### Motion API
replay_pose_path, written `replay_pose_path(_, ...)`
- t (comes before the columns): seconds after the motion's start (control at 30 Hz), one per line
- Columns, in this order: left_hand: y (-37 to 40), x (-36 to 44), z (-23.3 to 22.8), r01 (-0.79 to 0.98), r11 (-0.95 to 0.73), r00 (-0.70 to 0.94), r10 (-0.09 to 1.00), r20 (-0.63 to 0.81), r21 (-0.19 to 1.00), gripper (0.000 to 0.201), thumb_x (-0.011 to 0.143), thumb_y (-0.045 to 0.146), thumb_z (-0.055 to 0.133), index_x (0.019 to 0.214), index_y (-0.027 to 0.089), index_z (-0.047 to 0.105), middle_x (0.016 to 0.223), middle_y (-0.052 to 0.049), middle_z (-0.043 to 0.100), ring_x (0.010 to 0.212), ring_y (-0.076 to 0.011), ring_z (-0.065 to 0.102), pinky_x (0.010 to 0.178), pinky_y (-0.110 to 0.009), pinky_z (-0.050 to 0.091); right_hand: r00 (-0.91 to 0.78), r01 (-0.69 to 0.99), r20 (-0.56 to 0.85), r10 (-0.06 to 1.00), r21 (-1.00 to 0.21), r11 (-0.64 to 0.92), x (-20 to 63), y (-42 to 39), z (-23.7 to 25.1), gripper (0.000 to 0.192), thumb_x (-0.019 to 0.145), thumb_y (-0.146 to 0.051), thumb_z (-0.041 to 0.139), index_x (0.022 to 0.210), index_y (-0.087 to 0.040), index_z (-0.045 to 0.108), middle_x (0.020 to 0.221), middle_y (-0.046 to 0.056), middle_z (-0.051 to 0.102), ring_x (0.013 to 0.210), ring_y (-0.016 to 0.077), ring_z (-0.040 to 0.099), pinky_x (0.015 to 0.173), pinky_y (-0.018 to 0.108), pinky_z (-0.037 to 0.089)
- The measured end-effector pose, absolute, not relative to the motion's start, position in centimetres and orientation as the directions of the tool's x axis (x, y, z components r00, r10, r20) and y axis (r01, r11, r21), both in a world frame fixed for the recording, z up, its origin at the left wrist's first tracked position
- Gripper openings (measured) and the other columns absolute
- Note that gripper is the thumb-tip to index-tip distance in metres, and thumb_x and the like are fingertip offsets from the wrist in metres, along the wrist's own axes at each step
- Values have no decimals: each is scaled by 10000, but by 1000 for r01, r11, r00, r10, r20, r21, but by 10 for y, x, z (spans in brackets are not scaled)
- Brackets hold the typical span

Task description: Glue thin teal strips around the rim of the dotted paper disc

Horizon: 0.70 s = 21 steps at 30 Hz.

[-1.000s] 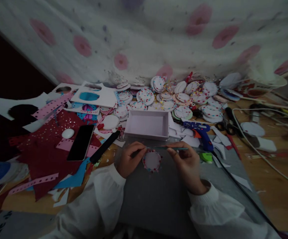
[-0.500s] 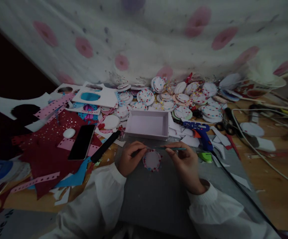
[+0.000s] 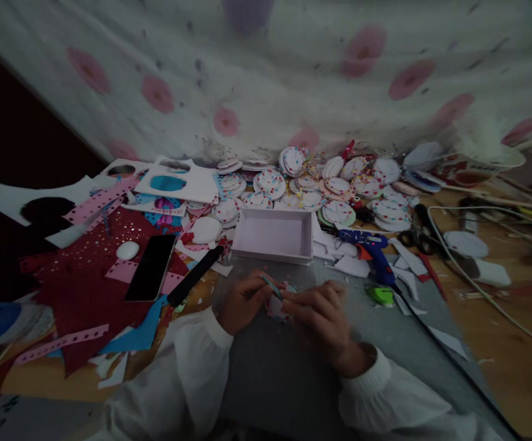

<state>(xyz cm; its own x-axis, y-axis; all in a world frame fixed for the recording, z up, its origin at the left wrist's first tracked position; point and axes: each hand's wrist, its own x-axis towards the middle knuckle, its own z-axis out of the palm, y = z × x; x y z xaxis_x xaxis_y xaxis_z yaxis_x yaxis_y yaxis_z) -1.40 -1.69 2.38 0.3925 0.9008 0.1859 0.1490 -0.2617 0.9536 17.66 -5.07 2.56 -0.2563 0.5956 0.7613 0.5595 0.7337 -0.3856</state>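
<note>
My right hand [image 3: 323, 315] is slightly blurred and pinches a thin teal stick-like tool [image 3: 273, 286]. The tool slants up and left, its far end close to the fingertips of my left hand [image 3: 245, 300]. Thumb and forefinger of that left hand are pressed together; whatever sits between them is too small to make out. Partly covered by my right fingers, a small white disc [image 3: 277, 308] edged with red and pink beads lies on the grey mat [image 3: 284, 380]. A few tiny coloured bits show just above the disc.
An open white box [image 3: 273, 231] stands beyond my hands, with stacked beaded discs [image 3: 269, 182] behind it. On the right lie a blue glue gun [image 3: 376, 254], its black cord and a green piece [image 3: 380, 295]. A phone [image 3: 151, 268] and a black bar [image 3: 195, 275] lie left.
My right hand has moved left and down over the beaded disc. The teal tool has turned from level to slanting. My left hand has stayed nearly in place, and the view has tilted slightly.
</note>
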Motion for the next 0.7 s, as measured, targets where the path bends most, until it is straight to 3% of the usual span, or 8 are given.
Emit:
replay_pose_path(0.07,-17,-14,25,159,-167,364,926,99,973,393,910,471,527,768,164,727,821,-72,712,836,-200,651,822,-342,502,-370,570,709,600,-336,750,176,-51,25,271,910,-153,555,1043,-372,644,994,-63,764,718,158,651,705,380,403)
replay_pose_path(0.2,-17,-15,25,183,-3,236,971,-41,983,321,872,413,551,694,176,676,728,-22,672,760,-180,620,752,-305,492,-472,516,622,625,-380,768,173,-48,23,322,902,-132,522,1107,-360,621,1072,-36,743,811,181,660,737,376,450)
replay_pose_path(0.27,-16,-16,21,178,21,187,981,-55,984,315,872,394,533,662,180,630,691,-5,625,724,-164,582,722,-283,468,-454,488,661,598,-377,787,175,-47,23,361,872,-93,504,1132,-321,607,1082,8,728,852,196,656,748,377,462)
replay_pose_path(0.33,-15,-17,15,158,25,141,989,-47,987,334,882,400,508,638,184,579,666,4,574,698,-153,542,690,-266,442,-325,578,731,599,-348,738,184,-45,25,381,847,-79,510,1144,-306,584,1048,41,707,873,209,648,750,378,464)
replay_pose_path(0.43,-13,-18,8,152,10,125,992,-29,988,368,897,424,471,616,190,513,644,5,514,686,-152,510,666,-259,420,93,832,787,610,-399,386,212,-40,29,291,851,-167,565,1131,-249,562,984,106,654,925,274,622,796,435,462)
replay_pose_path(0.5,-12,-18,6,160,-4,149,989,-20,987,376,896,426,464,603,192,481,629,8,484,672,-148,493,655,-255,409,316,894,700,640,-447,47,235,-34,29,345,866,-340,579,1153,-149,556,1013,199,617,966,357,598,794,495,459)
replay_pose_path(0.6,-12,-17,8,159,-3,175,984,-26,987,366,881,417,472,590,194,460,611,11,451,647,-143,466,620,-251,383,432,899,475,767,-296,-324,265,-27,24,650,828,-602,551,1152,-39,570,1024,312,596,1036,481,554,813,576,426)
replay_pose_path(0.7,-12,-16,10,146,0,177,984,-26,989,356,868,406,484,582,196,460,606,9,447,641,-145,458,615,-255,375,527,849,313,790,-215,-482,281,-22,12,718,781,-680,550,1104,-41,609,998,312,605,990,490,579,763,571,436)
